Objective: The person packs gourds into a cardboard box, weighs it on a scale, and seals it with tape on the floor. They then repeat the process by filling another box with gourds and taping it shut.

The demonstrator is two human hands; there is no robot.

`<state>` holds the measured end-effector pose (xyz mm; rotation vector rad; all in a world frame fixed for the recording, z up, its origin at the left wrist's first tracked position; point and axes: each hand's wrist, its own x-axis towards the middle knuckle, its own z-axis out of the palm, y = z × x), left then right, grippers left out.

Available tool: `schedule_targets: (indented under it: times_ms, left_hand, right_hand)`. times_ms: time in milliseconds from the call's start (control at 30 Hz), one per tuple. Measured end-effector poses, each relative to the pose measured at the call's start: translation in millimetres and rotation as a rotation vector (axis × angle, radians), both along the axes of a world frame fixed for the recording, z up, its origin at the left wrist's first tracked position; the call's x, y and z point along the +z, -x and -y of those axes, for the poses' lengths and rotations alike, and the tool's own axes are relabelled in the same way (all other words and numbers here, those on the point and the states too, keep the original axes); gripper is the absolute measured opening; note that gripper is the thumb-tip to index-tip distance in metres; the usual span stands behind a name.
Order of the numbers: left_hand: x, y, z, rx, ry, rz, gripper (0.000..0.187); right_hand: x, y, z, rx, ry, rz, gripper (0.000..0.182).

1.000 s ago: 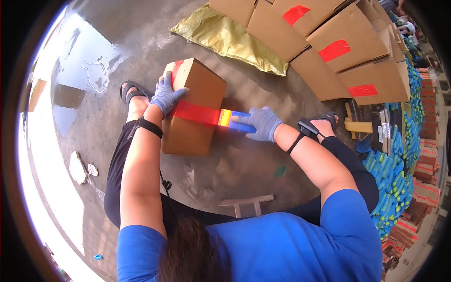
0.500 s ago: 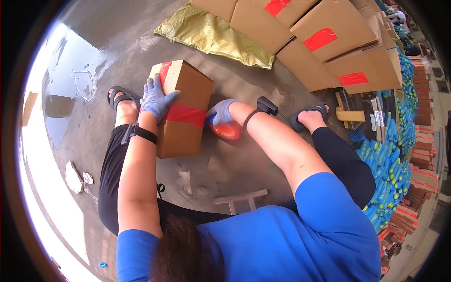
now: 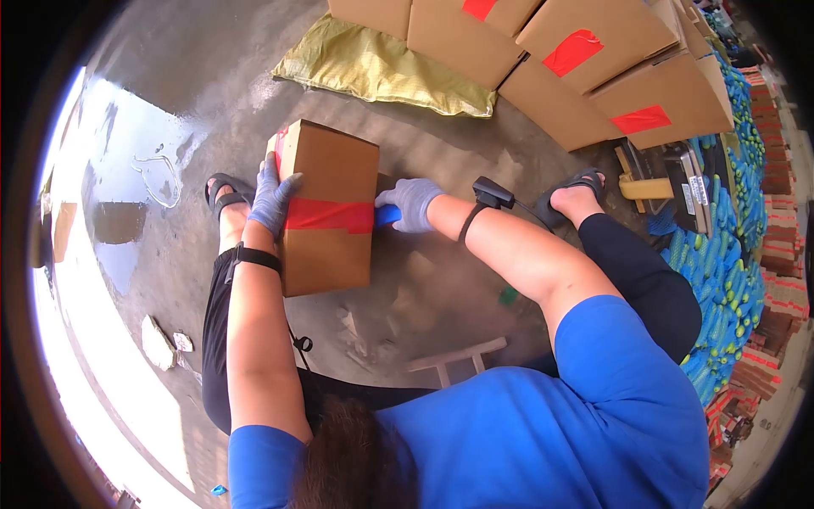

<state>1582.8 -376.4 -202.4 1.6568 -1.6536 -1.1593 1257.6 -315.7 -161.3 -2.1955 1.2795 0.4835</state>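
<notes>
A cardboard box (image 3: 332, 174) stands on the floor between my feet, with a band of red tape (image 3: 329, 215) around its middle. My left hand (image 3: 273, 199), in a grey glove, lies against the box's left side; its fingers are stretched out and the thumb reaches over the near edge. On the opposite side, my gloved right hand (image 3: 413, 204) is closed around a tape dispenser (image 3: 387, 215). Only the dispenser's blue part shows, right against the box where the red band ends; its roll is hidden.
Taped cartons (image 3: 585, 59) are stacked at the upper right, beside a yellow woven sack (image 3: 381, 72). A scale (image 3: 685, 191) stands past my right foot, near a heap of produce in blue netting (image 3: 721, 297). A wet patch (image 3: 144, 136) shines on the floor at left.
My right hand has turned with the tape dispenser, so the orange-red roll seen below it before is now out of sight. My left hand has slid down to the box's side edge.
</notes>
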Motion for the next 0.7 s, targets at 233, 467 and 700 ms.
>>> schedule_targets:
  times_ms: [233,467,700]
  left_hand:
    - [-2.2,1.4,1.5,0.045,0.008,-0.001,0.113]
    - [8.4,27.8,-18.3,0.104,0.174,0.254,0.07]
    - [75.8,138.6,-73.4,0.23,0.129,0.73,0.099]
  right_hand:
    - [-13.1,-42.3,21.3,-0.142,-0.547,-0.023,0.061]
    - [-39.6,77.1,-37.1,-0.496,-0.866,0.457,0.078]
    - [-77.7,200.1,-103.7,-0.879,-0.632,0.712,0.078]
